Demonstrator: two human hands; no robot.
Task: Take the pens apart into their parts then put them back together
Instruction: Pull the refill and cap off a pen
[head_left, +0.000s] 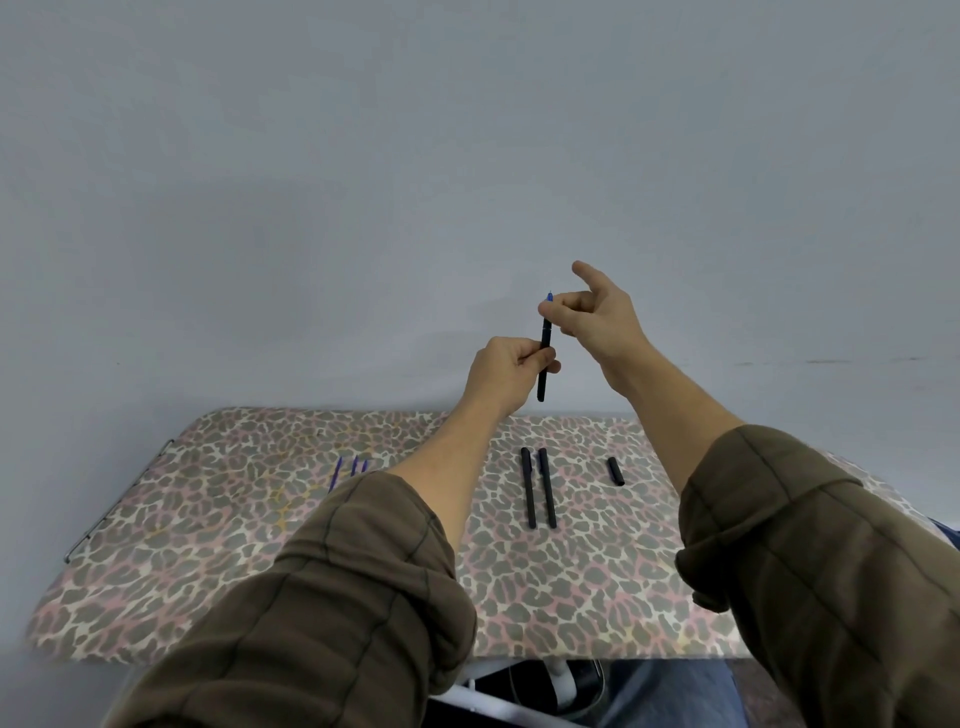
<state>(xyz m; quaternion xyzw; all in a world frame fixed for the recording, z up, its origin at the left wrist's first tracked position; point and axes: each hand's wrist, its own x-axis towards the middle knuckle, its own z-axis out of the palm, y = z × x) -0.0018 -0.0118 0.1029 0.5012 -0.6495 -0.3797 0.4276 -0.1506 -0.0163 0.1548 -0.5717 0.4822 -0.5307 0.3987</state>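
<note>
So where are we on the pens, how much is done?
Partway. Done: loose blue refills lie on the patterned table and a black cap lies apart, so some pens are stripped. In hand: the left hand grips a black pen upright; the right hand pinches its blue-tipped top. To do: two black pen bodies lie side by side; whether they hold refills, I cannot tell.

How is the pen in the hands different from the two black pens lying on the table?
The held pen stands nearly upright in the air; the two table pens lie flat, side by side. The held pen is gripped by the left hand and pinched near its blue tip by the right hand; nobody touches the table pens. All three are slim and black.
</note>
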